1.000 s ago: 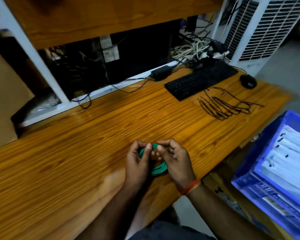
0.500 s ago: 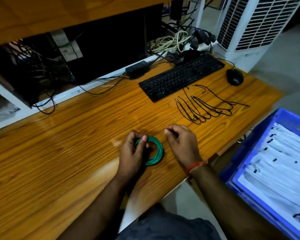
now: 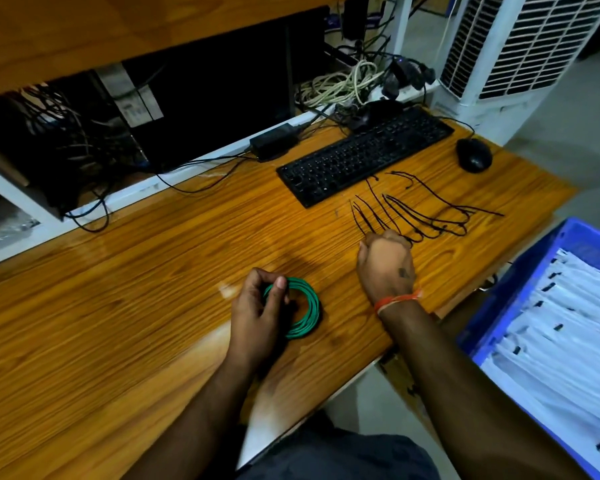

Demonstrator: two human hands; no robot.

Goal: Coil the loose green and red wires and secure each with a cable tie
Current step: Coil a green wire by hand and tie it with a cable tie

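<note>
A: We're at the glossy orange wood-grain desk (image 3: 125, 306), with the flat black keyboard (image 3: 364, 154) beyond our hands. What's changed?

B: Our right hand (image 3: 387, 261) has left the coiled green wire (image 3: 303, 311) and reached out to the loose bunch of thin black cable ties (image 3: 426, 216) just ahead of it. Its fingers are curled at the nearest ends; we can't tell whether it has one yet.

A: And the coil?

B: Our left hand (image 3: 257, 310) pinches it against the desk, thumb over the rim. Coiling looks finished; tying comes next. No red wire in sight.
</note>
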